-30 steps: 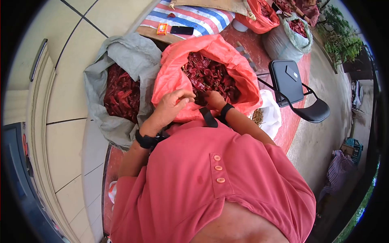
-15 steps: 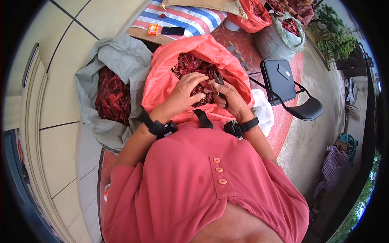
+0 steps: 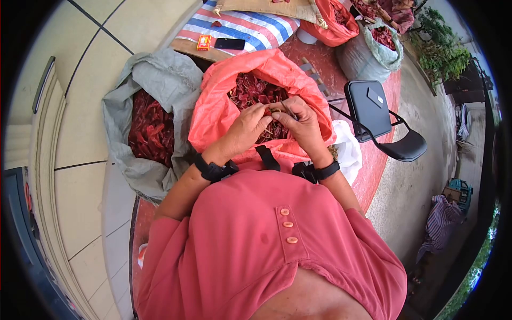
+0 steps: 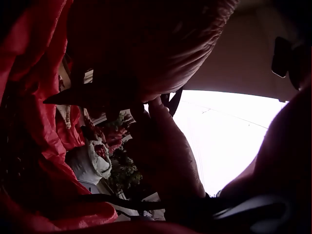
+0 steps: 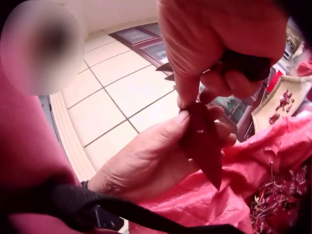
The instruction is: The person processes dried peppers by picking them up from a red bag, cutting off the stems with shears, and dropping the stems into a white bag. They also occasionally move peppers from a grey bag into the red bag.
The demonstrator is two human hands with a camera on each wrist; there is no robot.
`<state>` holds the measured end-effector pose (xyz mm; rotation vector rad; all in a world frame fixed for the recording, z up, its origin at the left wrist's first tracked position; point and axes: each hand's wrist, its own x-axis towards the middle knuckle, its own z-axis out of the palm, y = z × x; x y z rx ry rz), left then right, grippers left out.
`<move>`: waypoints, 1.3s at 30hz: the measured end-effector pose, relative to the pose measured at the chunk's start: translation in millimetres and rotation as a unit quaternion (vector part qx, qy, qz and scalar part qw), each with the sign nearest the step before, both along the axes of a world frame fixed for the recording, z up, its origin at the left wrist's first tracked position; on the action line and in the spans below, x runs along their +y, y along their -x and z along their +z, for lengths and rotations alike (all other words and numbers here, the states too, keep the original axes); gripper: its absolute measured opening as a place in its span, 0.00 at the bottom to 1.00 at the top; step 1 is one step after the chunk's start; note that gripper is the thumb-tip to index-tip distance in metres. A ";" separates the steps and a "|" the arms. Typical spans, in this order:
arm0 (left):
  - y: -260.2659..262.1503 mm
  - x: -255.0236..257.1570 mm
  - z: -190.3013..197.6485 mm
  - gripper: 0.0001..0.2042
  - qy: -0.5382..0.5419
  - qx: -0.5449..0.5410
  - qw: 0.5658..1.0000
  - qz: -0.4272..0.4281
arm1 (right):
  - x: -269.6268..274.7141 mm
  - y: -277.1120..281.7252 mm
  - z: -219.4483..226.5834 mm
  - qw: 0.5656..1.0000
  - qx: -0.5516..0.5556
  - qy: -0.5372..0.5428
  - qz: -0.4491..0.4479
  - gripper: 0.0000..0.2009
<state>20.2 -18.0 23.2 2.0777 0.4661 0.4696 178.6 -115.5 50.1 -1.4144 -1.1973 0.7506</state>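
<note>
Over the open red sack (image 3: 224, 101), my two hands meet at a dried red chili pepper (image 5: 202, 144). My left hand (image 3: 245, 128) holds the chili between thumb and fingers, its pointed tip hanging downward in the right wrist view. My right hand (image 3: 303, 122) keeps a pair of dark-handled scissors (image 5: 246, 66) in its curled fingers, while its thumb and a finger pinch at the chili's upper end. The scissor blades stick out beside the right hand, away from the chili. Many dried chilies (image 3: 256, 90) fill the red sack below the hands.
To the left stands a grey sack (image 3: 120, 122) of red chilies. Beyond lie a striped sack (image 3: 266, 32), a phone (image 3: 230, 44) and a small orange box (image 3: 204, 42). A black folding chair (image 3: 368, 109) is at right; another person (image 3: 400, 15) sits by a white sack (image 3: 368, 61).
The right hand has come up out of the chilies with the scissors in it. Both hands, apart half a second ago, have now come together at one chili.
</note>
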 end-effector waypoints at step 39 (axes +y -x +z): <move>5.0 29.6 11.7 0.10 0.585 -0.044 0.806 -0.077 | 33.6 18.1 8.5 0.956 -0.273 -0.092 -0.056 0.04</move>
